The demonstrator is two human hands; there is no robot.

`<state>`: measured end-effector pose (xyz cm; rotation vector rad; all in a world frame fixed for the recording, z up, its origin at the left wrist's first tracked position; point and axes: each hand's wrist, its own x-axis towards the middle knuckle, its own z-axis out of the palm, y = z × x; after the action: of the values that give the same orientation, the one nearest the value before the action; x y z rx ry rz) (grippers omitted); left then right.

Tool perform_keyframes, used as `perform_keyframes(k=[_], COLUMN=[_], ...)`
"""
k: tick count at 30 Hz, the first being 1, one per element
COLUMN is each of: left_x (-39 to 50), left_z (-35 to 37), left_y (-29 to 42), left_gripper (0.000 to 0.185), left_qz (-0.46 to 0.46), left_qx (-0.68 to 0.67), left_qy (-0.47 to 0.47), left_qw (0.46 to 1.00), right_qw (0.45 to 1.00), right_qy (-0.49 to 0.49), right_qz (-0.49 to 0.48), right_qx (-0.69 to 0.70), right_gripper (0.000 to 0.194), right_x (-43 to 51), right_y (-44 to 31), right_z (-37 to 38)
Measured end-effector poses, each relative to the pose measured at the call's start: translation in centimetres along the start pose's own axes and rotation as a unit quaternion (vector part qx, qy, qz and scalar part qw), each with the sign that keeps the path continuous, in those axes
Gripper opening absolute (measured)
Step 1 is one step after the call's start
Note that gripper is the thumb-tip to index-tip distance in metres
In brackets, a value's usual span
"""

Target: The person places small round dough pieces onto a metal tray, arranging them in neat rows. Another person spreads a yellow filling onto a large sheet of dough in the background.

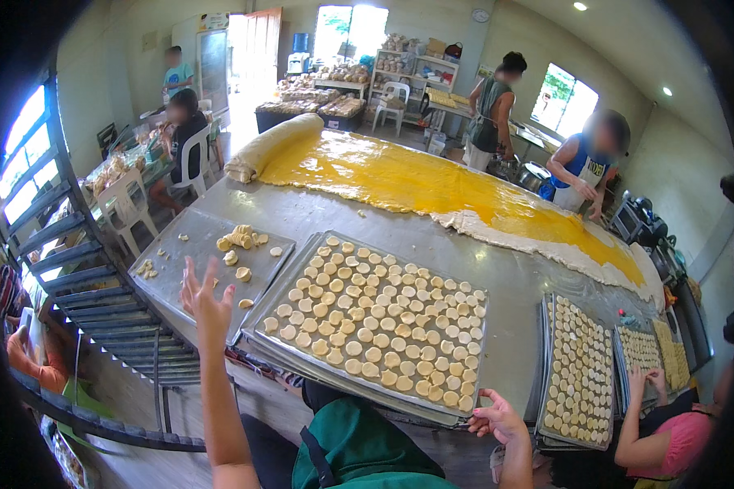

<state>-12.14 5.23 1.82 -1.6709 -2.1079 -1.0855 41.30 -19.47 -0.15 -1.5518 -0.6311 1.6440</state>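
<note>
My left hand (211, 299) is raised with its fingers apart, holding nothing, over the near edge of a metal sheet (180, 266). A stack of pale dough slices (243, 237) and several loose dough pieces lie on that sheet. In front of me, the top baking tray (367, 385) of a stack carries rows of flat dough rounds (365, 334). My right hand (496, 417) is beside this stack's near right corner, fingers parted and nothing seen in them. Whether its fingertips touch the tray rim cannot be told.
Across the metal table (336, 214) lies a long dough sheet coated in yellow (379, 171), rolled up at its left end (278, 147). More filled trays (578, 367) stand right, near a co-worker's hands (645, 380). A person (578, 162) leans over the far side. Metal stair treads (98, 299) rise left.
</note>
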Motion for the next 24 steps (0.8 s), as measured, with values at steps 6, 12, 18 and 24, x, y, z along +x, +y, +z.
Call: perform_keyframes(k=[6, 12, 18, 24], left_x=[-1.1, -5.8, -14.9, -22.8], left_z=[-2.2, -4.5, -5.2, -6.4], left_y=[2.5, 6.1, 10.0, 12.2], left_gripper=[0.085, 0.077, 0.056, 0.03], left_qz=[-0.027, 0.052, 0.13, 0.134], left_qx=[-0.087, -0.189, -0.321, -0.512], left_qy=[0.073, 0.113, 0.079, -0.14], left_qw=[0.993, 0.974, 0.935, 0.837], right_qw=[1.0, 0.999, 0.976, 0.895], right_qy=[-0.003, -0.021, 0.09, 0.196], right_qz=[0.001, 0.008, -0.116, -0.329], right_qx=[0.0, -0.025, -0.162, -0.227], right_gripper=[0.053, 0.056, 0.041, 0.02], right_x=[0.0, 0.2, 1.1, 10.8], right_y=[0.0, -0.7, -6.0, -13.1], right_z=[-0.1, -0.6, -3.3, -5.0])
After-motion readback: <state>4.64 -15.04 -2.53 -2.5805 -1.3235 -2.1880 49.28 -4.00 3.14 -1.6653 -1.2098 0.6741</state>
